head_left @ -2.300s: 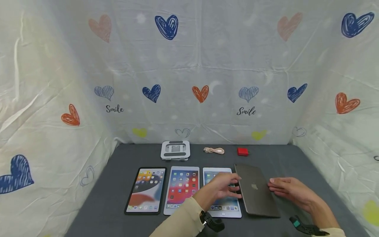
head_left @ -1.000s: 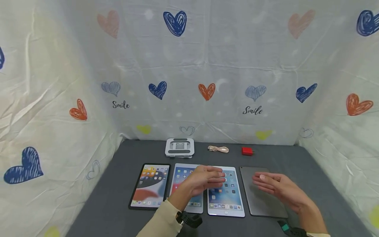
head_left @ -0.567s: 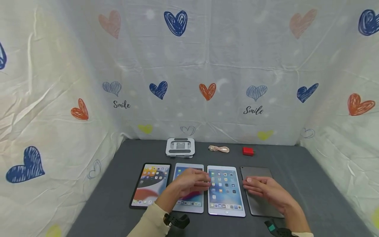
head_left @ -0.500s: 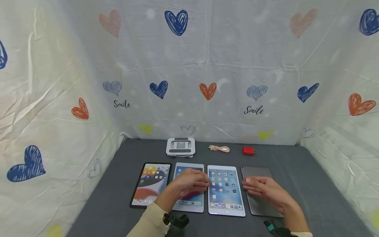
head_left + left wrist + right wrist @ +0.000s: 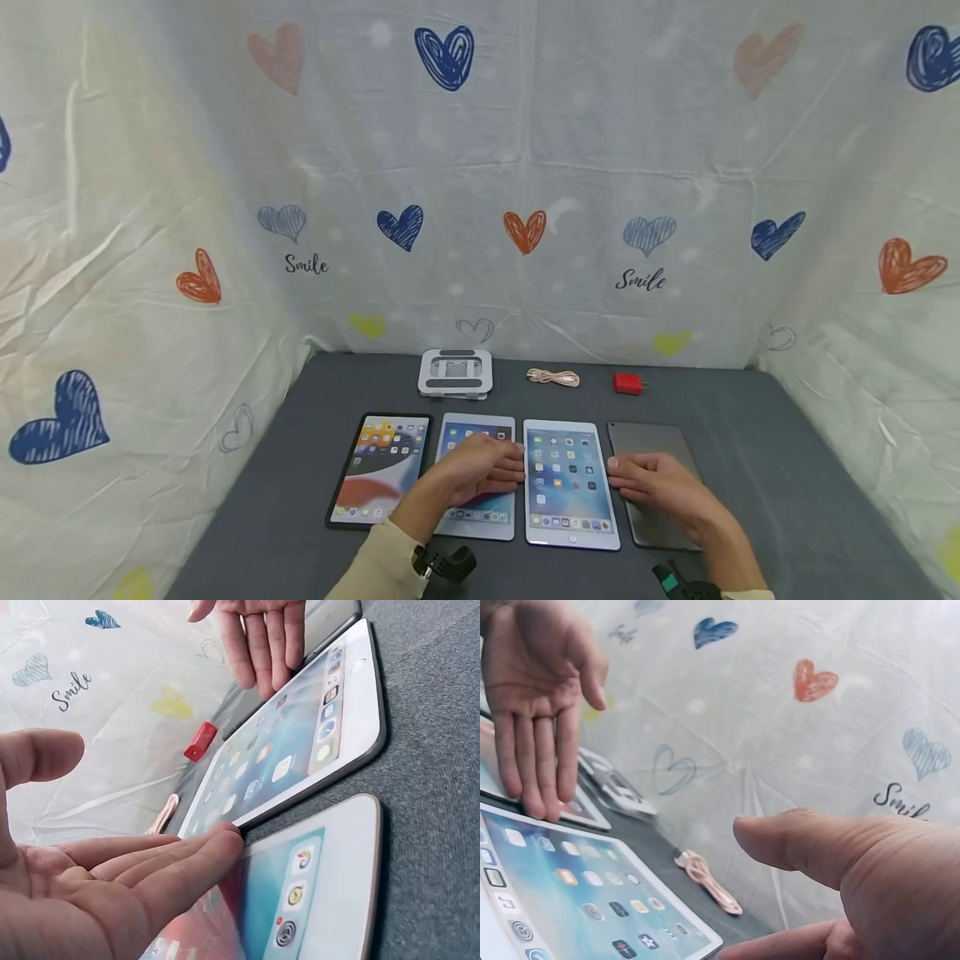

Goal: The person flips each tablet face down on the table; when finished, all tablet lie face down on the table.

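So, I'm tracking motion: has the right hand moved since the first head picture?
Yes, leftward: judged against the red charger in the head view, the right hand sits farther left now.

Cable [image 5: 552, 377] behind tablet [image 5: 572, 479], left of charger [image 5: 627, 383]

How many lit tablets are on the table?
3, left to right: a black-framed rectangular tablet; a white-framed rectangular tablet, partly covered by the left hand; a second white-framed tablet beside the right hand. The grey rectangular slab hides its underside.
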`<action>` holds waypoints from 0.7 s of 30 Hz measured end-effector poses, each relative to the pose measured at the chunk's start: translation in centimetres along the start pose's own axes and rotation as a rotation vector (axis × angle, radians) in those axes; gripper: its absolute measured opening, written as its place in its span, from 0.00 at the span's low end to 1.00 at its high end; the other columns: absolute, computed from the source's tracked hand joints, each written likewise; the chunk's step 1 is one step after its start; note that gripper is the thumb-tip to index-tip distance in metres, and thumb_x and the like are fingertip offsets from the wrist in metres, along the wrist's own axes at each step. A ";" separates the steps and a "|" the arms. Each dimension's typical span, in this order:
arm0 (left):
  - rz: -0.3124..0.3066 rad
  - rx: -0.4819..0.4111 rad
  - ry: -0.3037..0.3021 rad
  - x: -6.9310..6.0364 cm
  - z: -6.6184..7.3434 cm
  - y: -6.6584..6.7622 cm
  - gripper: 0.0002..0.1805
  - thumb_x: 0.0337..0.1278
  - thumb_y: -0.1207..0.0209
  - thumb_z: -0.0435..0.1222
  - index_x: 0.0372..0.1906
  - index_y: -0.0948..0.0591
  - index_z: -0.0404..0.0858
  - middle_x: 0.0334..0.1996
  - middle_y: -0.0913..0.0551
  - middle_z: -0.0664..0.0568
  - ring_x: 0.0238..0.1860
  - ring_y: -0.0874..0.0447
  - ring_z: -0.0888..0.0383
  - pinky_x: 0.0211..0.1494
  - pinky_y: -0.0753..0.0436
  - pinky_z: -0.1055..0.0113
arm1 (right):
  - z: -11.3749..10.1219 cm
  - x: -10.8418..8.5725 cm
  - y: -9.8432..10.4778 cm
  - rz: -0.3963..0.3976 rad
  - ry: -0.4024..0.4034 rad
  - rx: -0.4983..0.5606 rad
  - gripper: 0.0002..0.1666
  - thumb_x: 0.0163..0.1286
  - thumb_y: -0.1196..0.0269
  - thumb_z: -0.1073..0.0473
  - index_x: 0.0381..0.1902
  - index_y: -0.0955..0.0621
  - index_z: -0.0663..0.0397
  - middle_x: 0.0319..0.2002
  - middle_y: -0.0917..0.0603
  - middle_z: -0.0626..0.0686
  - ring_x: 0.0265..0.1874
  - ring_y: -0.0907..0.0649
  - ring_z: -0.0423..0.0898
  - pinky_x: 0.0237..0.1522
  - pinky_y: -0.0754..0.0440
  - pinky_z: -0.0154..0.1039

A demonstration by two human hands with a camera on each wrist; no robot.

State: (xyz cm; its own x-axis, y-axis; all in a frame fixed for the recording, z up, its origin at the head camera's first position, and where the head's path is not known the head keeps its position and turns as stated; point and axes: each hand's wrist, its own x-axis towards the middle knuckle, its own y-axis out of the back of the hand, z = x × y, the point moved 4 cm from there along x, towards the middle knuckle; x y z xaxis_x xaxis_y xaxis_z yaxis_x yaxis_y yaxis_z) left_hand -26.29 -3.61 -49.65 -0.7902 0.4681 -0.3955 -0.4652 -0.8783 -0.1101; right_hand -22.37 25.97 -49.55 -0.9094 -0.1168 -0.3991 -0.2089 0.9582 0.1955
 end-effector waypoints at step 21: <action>0.004 -0.046 0.016 1.5 -0.6 -1.4 0.24 0.79 0.38 0.41 0.61 0.17 0.23 0.55 0.10 0.35 0.58 0.07 0.42 0.61 0.07 0.50 | 0.7 -0.2 0.6 0.050 0.028 0.190 0.43 0.91 0.49 0.43 0.81 0.38 0.77 0.80 0.32 0.74 0.72 0.21 0.52 0.66 0.14 0.39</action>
State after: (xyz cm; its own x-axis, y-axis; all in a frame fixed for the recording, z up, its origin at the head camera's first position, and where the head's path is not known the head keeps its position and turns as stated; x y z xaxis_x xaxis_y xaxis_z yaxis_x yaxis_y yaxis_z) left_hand -26.57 -1.78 -50.60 -0.7856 0.4630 -0.4104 -0.4425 -0.8841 -0.1503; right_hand -22.05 26.75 -49.92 -0.9271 -0.0727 -0.3676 -0.0942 0.9947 0.0408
